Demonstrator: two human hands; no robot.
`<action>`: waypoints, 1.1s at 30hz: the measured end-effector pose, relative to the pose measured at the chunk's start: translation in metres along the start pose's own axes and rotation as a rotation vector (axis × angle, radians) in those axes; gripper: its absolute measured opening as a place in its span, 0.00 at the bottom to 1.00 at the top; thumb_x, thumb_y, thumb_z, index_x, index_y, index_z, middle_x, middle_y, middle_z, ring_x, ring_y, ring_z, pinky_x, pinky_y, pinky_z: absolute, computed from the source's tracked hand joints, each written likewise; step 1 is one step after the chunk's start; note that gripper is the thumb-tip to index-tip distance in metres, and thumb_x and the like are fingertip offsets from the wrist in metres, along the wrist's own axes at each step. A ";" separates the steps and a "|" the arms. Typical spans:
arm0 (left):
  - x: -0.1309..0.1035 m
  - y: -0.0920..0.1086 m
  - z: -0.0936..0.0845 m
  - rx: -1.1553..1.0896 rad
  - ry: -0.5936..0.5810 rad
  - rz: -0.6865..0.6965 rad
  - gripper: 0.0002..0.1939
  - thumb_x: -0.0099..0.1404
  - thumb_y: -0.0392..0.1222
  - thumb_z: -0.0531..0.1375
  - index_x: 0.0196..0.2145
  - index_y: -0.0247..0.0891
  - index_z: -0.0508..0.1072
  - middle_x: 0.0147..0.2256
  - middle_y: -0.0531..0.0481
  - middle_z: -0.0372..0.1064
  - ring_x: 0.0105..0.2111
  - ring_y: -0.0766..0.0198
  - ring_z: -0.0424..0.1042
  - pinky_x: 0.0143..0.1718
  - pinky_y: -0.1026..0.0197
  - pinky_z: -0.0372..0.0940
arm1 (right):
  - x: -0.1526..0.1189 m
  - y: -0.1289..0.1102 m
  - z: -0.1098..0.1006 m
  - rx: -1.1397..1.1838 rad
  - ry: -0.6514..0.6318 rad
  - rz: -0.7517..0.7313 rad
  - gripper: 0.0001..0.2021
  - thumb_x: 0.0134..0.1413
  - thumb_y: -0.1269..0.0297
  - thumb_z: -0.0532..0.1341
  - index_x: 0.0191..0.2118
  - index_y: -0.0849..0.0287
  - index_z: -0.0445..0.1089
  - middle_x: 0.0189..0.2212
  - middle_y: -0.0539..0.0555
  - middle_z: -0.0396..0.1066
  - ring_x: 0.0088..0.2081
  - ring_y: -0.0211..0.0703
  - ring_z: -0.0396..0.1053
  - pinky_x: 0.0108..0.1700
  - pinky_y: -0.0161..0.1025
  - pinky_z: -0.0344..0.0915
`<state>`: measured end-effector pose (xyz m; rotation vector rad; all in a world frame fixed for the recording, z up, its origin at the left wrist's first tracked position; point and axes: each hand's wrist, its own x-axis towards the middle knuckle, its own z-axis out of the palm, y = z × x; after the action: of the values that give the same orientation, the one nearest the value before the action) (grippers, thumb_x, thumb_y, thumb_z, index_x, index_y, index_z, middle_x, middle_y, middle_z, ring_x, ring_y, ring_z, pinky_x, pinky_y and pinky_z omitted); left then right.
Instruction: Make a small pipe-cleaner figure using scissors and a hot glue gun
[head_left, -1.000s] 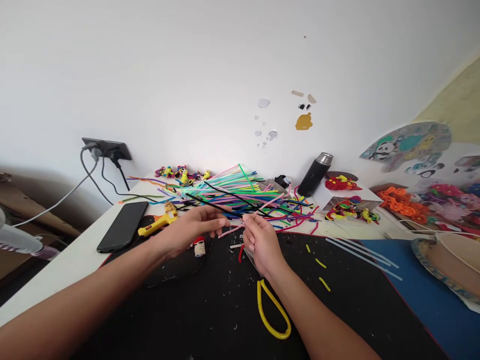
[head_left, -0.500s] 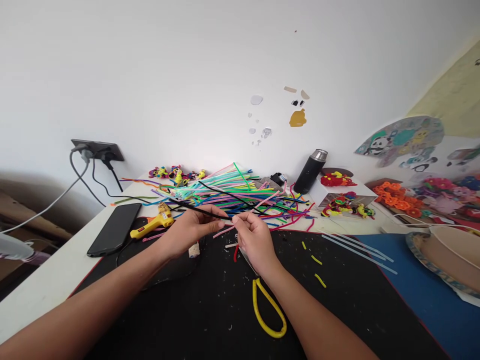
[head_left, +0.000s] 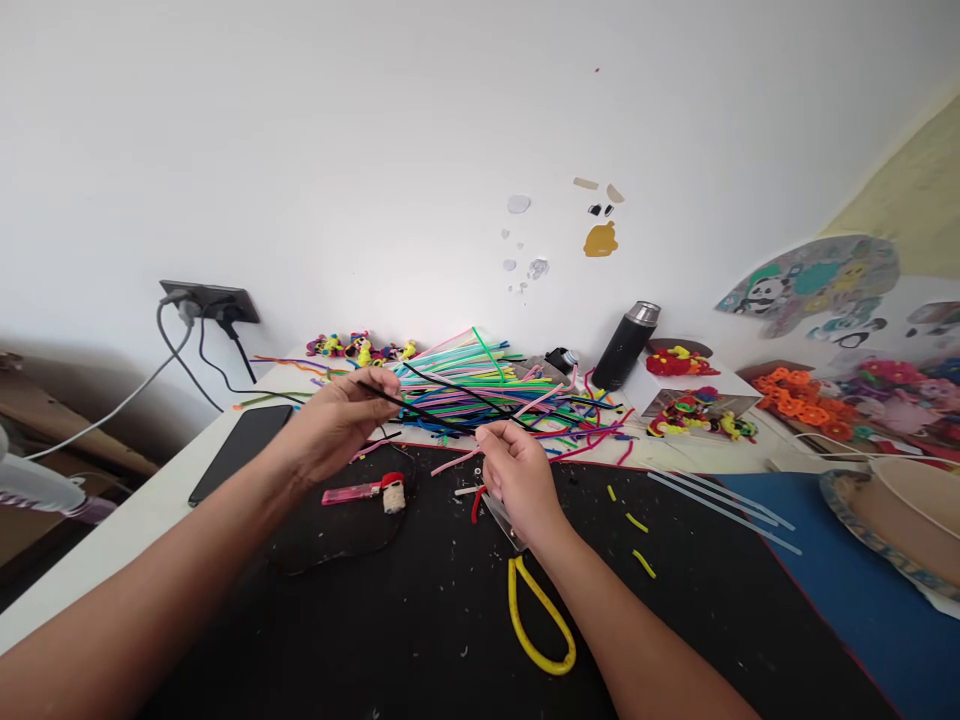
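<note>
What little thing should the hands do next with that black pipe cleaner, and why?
Maybe give the black pipe cleaner a gentle bend: the left hand pinches it, the right hand seems to pinch it too, and the bare stretch between them looks free to bend.

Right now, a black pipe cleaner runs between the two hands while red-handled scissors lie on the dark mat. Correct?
Not quite: the scissors are yellow-handled, as the head view shows. The rest stands: a black pipe cleaner runs from left hand to right hand, and the scissors lie on the dark mat.
</note>
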<state>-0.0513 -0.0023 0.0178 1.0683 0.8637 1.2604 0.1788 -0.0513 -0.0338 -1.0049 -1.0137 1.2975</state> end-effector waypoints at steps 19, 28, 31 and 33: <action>-0.003 -0.005 0.010 -0.120 0.009 -0.177 0.08 0.57 0.28 0.74 0.37 0.30 0.86 0.31 0.44 0.83 0.21 0.70 0.76 0.22 0.72 0.71 | -0.006 0.009 -0.005 -0.449 -0.486 0.141 0.15 0.64 0.53 0.65 0.42 0.61 0.80 0.14 0.42 0.62 0.15 0.32 0.56 0.20 0.30 0.51; -0.006 -0.009 0.015 -0.202 -0.059 -0.290 0.23 0.81 0.47 0.52 0.51 0.28 0.82 0.57 0.31 0.78 0.57 0.48 0.79 0.65 0.50 0.71 | 0.003 0.007 -0.009 -0.289 -0.206 0.068 0.20 0.60 0.44 0.65 0.40 0.59 0.76 0.14 0.41 0.61 0.14 0.33 0.52 0.19 0.33 0.49; -0.010 -0.014 0.019 -0.192 -0.125 -0.330 0.31 0.80 0.59 0.50 0.56 0.28 0.79 0.64 0.29 0.72 0.66 0.44 0.71 0.72 0.45 0.61 | 0.003 0.008 -0.008 -0.263 -0.171 0.031 0.21 0.62 0.44 0.64 0.42 0.59 0.75 0.15 0.41 0.60 0.15 0.33 0.52 0.19 0.34 0.50; -0.013 -0.018 0.023 -0.185 -0.177 -0.365 0.36 0.79 0.64 0.48 0.61 0.29 0.75 0.68 0.30 0.66 0.70 0.44 0.64 0.74 0.46 0.56 | 0.002 0.009 -0.009 -0.280 -0.131 -0.037 0.19 0.63 0.45 0.64 0.44 0.58 0.75 0.16 0.41 0.60 0.16 0.35 0.53 0.21 0.34 0.51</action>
<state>-0.0257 -0.0185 0.0073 0.8162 0.7505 0.9060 0.1847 -0.0488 -0.0448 -1.1159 -1.3361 1.2253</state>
